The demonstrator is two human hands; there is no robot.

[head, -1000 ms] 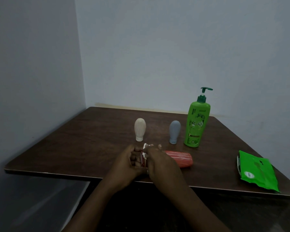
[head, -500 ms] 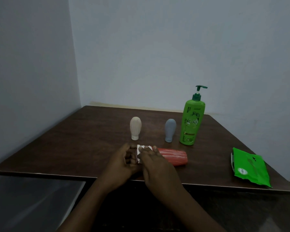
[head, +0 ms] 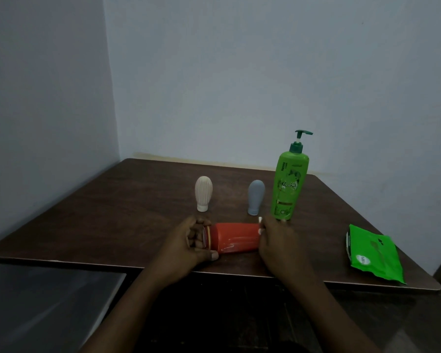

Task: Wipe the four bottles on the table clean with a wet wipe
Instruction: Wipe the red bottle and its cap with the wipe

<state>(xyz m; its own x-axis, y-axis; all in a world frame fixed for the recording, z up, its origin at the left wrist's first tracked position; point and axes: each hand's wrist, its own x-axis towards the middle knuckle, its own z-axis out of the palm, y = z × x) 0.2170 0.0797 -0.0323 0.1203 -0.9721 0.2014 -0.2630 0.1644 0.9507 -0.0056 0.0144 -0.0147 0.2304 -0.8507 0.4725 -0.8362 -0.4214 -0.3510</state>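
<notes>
A red bottle [head: 236,238] lies on its side near the front edge of the brown table [head: 112,220]. My left hand [head: 189,244] grips its cap end. My right hand [head: 278,240] is wrapped over its other end, pressing a white wet wipe [head: 260,222] of which only a sliver shows. Behind stand a cream ribbed bottle [head: 203,193], a grey bottle [head: 256,197] and a tall green pump bottle [head: 289,184], all upright.
A green pack of wet wipes [head: 374,256] lies flat at the table's front right. Walls close the table in at the left and back.
My right hand has slid the wipe along the red bottle from the cap end to the far right end, uncovering the red body. My left hand stays on the cap.
</notes>
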